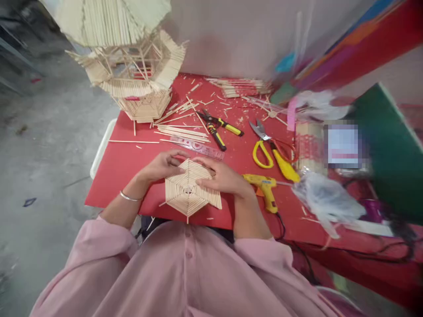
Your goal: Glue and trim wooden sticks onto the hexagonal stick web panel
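A hexagonal panel of thin wooden sticks (180, 198), laid in rings like a web, lies near the front edge of the red table. Its right side has a flap of sticks reaching past the outline. My left hand (165, 165) grips the panel's upper left edge with curled fingers. On the upper right, my right hand (226, 177) holds it, thumb on top and fingers around the far edge. Just beyond my hands lies a clear ruler (198, 148), with loose sticks (181, 132) behind it.
A stick-built model with a layered roof (145, 103) stands at the back left. Cutting pliers (220, 127), yellow-handled scissors (264, 141) and a yellow glue gun (266, 185) lie to the right. A plastic bag (327, 198) and bundled sticks (309, 145) are farther right; cords hang at the front.
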A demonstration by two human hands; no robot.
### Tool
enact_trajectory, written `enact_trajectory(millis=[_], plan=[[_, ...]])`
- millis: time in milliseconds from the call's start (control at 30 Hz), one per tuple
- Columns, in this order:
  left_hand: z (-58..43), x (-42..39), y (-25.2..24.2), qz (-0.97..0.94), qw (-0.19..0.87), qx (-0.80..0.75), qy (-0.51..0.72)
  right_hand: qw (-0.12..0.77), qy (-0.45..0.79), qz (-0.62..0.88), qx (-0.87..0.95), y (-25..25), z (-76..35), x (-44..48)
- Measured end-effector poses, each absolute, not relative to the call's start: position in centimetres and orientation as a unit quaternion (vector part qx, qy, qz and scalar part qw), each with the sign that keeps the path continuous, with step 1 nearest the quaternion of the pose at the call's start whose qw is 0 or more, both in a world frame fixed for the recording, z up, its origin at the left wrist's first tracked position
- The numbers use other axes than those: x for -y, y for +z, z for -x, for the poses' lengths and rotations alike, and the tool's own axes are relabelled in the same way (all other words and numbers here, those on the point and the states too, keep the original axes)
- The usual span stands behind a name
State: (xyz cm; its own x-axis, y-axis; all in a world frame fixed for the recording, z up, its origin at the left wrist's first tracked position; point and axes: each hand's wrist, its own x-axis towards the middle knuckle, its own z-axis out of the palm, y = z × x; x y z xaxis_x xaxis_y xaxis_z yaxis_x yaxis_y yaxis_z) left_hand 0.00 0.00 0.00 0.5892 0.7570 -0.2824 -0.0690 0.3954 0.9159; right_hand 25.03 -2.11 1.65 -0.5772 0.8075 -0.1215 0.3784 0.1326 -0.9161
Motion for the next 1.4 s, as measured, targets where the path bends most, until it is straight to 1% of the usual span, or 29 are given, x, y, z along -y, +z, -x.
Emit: enact_trajectory(millis=[1400], plan=[[0.13,-0.21,-0.07,-0.492,0.748,-0.36,0.263,0.206,0.505,0.419,0.725,1.68,-25.21,2.13]])
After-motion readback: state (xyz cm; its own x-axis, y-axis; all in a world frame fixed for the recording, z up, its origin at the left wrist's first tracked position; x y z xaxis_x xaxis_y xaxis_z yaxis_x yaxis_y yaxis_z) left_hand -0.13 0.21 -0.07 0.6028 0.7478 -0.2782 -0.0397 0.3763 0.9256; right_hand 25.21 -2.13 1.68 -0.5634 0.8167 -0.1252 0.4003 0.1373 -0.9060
